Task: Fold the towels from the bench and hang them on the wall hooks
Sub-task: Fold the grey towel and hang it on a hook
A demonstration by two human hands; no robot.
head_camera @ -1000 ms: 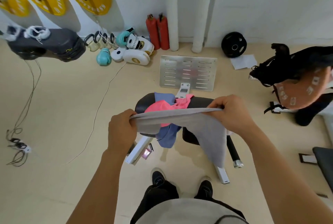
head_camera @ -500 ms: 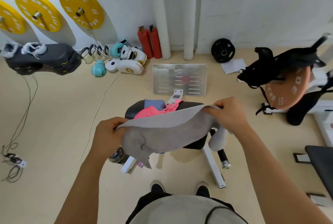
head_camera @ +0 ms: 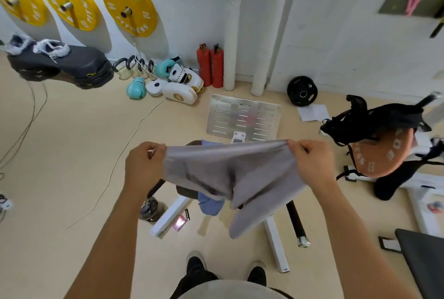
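The grey towel [head_camera: 230, 173] is now lifted higher and stretched wide; half a second ago it sagged. Left hand [head_camera: 144, 169] and right hand [head_camera: 312, 166] each hold a top corner in a pinching grip, above the table [head_camera: 189, 193] holding the blue towel [head_camera: 209, 205]. Folding looks ready to begin. Farther off, the yellow plate [head_camera: 129, 5] reads "RADE FITNESS".

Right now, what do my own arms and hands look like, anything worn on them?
Both forearms are bare right down from the lower edge of the picture: no sleeves, gloves, watch or wristband show. The left hand and right hand carry no visible rings or markings. A light grey top shows at the bottom, with dark trousers and dark shoes below.
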